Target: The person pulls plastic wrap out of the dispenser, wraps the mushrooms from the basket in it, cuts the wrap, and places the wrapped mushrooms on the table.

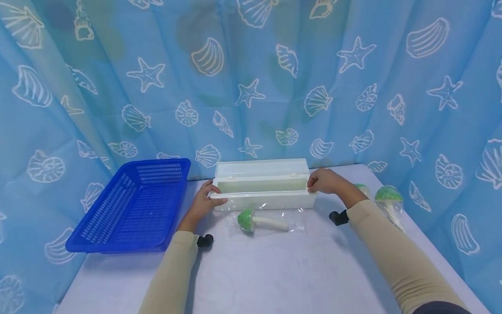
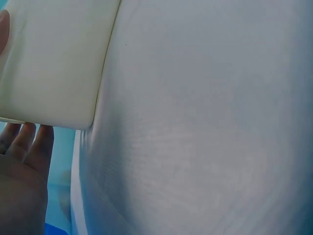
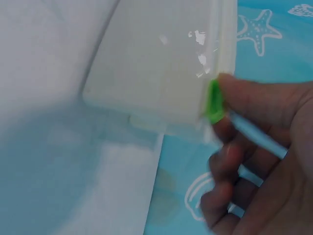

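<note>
A long white box (image 1: 266, 199) stands on the table, its lid (image 1: 262, 168) raised at the back. My left hand (image 1: 203, 201) grips the box's left end, thumb along the front; in the left wrist view its fingers (image 2: 39, 152) touch the end wall. At the right end is my right hand (image 1: 325, 181). The right wrist view shows its thumb and forefinger pinching a small green piece (image 3: 215, 102) at the box's rim; its other fingers are curled. Just before the box lies a mushroom-shaped item (image 1: 247, 220) with green cap and white stem, in clear plastic.
A blue perforated basket (image 1: 141, 209) stands left of the box. Two more green-capped items lie at the right, one (image 1: 388, 196) wrapped near the table edge, the other (image 1: 361, 188) partly behind my right forearm. A blue shell-patterned curtain (image 1: 251, 87) hangs behind the white-covered table (image 1: 274, 274).
</note>
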`<state>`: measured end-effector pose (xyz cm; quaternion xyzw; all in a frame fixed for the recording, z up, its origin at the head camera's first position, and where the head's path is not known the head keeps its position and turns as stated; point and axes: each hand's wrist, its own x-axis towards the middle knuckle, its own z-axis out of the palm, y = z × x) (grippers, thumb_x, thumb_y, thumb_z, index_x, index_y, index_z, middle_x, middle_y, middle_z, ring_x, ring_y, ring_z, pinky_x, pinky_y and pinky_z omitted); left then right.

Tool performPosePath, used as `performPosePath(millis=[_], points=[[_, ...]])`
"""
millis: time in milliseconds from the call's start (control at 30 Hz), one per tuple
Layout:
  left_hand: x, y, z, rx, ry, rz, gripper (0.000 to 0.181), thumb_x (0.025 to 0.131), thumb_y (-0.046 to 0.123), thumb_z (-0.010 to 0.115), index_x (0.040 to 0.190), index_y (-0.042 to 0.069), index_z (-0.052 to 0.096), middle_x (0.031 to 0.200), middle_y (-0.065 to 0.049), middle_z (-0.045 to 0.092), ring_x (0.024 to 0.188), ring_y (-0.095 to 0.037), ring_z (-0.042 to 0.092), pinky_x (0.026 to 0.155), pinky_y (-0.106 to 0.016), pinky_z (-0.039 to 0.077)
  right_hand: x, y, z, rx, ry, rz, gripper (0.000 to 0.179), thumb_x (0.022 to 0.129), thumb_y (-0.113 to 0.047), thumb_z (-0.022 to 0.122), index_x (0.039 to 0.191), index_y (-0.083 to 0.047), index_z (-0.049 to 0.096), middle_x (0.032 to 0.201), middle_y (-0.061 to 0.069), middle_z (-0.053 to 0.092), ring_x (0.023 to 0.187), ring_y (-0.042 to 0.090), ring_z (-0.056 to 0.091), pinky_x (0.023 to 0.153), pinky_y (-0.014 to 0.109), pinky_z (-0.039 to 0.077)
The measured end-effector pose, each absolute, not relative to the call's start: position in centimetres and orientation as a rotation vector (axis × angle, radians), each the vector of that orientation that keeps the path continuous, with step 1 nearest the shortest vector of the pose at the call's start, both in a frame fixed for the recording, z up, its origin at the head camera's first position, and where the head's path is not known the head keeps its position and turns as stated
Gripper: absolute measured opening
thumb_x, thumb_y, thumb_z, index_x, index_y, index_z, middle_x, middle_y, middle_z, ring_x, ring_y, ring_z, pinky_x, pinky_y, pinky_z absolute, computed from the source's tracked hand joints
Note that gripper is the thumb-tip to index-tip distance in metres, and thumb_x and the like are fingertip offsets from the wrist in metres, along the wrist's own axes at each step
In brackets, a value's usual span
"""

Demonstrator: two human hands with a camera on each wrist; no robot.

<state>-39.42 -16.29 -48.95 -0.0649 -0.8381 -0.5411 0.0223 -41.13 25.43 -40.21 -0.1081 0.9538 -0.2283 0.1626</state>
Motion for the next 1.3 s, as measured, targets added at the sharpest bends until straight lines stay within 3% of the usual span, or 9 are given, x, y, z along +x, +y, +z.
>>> performPosePath(millis=[167,333,467,600,800,900,1067,1167,1300], points=[[-39.5,-16.7,-48.9,-0.219,-2.586,-1.698,0.034,0.081,0.021,0.08,0.103,0.006,0.059,0.158,-0.012,0.021,0.144,-0.038,0.014,0.108,-0.059,0.026,-40.8,25.2,-40.8,-0.452,2.756,-0.66,0.023,0.089,-0.022,0.073,0.107,-0.008,0.071,0.098,0.005,0.064,0.09,0.025,0.055,0.079,0.04,0.051],[-39.4,-16.5,-48.4,-0.229,-2.573,-1.736,0.058,0.081,0.023,0.08,0.131,0.012,0.052,0.155,-0.011,0.027,0.141,-0.04,0.022,0.107,-0.059,0.028,-40.5,24.6,-41.5,-0.583,2.872,-0.618,0.011,0.086,-0.02,0.075,0.093,-0.012,0.074,0.091,0.002,0.063,0.083,0.021,0.056,0.074,0.037,0.05],[-39.1,-15.9,-48.0,-0.186,-2.583,-1.674,0.074,0.078,0.025,0.083,0.139,0.012,0.044,0.151,-0.015,0.029,0.136,-0.042,0.03,0.104,-0.058,0.033,-39.6,24.2,-42.2,-0.687,2.975,-0.606,0.004,0.089,-0.017,0.072,0.088,-0.013,0.072,0.086,-0.002,0.063,0.081,0.019,0.056,0.073,0.038,0.049],[-38.2,-15.5,-47.6,-0.157,-2.567,-1.556,0.06,0.076,0.024,0.084,0.121,0.005,0.05,0.137,-0.017,0.033,0.121,-0.039,0.04,0.097,-0.05,0.04,-38.4,23.7,-42.7,-0.781,3.036,-0.615,0.006,0.093,-0.017,0.067,0.093,-0.011,0.069,0.086,-0.002,0.064,0.082,0.019,0.056,0.075,0.04,0.048],[-36.6,-15.7,-46.8,-0.257,-2.564,-1.39,0.03,0.078,0.024,0.083,0.089,0.006,0.061,0.101,-0.011,0.049,0.082,-0.026,0.042,0.068,-0.036,0.036,-38.0,23.7,-43.0,-0.784,3.144,-0.574,0.022,0.092,-0.023,0.069,0.106,-0.007,0.07,0.104,0.006,0.066,0.098,0.026,0.057,0.085,0.044,0.048],[-36.2,-15.8,-46.7,-0.312,-2.588,-1.383,0.023,0.08,0.025,0.082,0.086,0.007,0.067,0.09,-0.007,0.058,0.079,-0.025,0.045,0.066,-0.035,0.037,-38.2,24.2,-43.2,-0.793,3.149,-0.525,0.02,0.088,-0.023,0.073,0.102,-0.008,0.073,0.104,0.005,0.067,0.099,0.027,0.056,0.086,0.045,0.047],[-35.6,-15.8,-46.5,-0.387,-2.624,-1.37,0.015,0.085,0.02,0.077,0.088,0.007,0.072,0.077,-0.002,0.059,0.071,-0.021,0.049,0.059,-0.032,0.041,-37.9,24.3,-43.9,-0.966,3.199,-0.492,0.004,0.086,-0.016,0.075,0.086,-0.012,0.074,0.089,-0.001,0.067,0.086,0.021,0.057,0.077,0.039,0.048],[-35.4,-15.6,-46.3,-0.447,-2.629,-1.377,0.013,0.089,0.019,0.073,0.089,0.006,0.071,0.077,-0.001,0.063,0.071,-0.018,0.056,0.06,-0.032,0.046,-37.5,24.0,-44.5,-1.123,3.265,-0.5,0.003,0.086,-0.011,0.075,0.085,-0.01,0.072,0.086,0.001,0.067,0.084,0.021,0.057,0.076,0.039,0.047],[-35.3,-15.3,-46.1,-0.451,-2.643,-1.461,0.012,0.092,0.017,0.068,0.091,0.005,0.07,0.084,-0.002,0.067,0.08,-0.017,0.062,0.07,-0.033,0.05,-36.9,23.2,-45.0,-1.152,3.259,-0.599,0.006,0.089,-0.006,0.07,0.094,-0.007,0.069,0.09,0.004,0.066,0.088,0.023,0.06,0.08,0.04,0.049]])
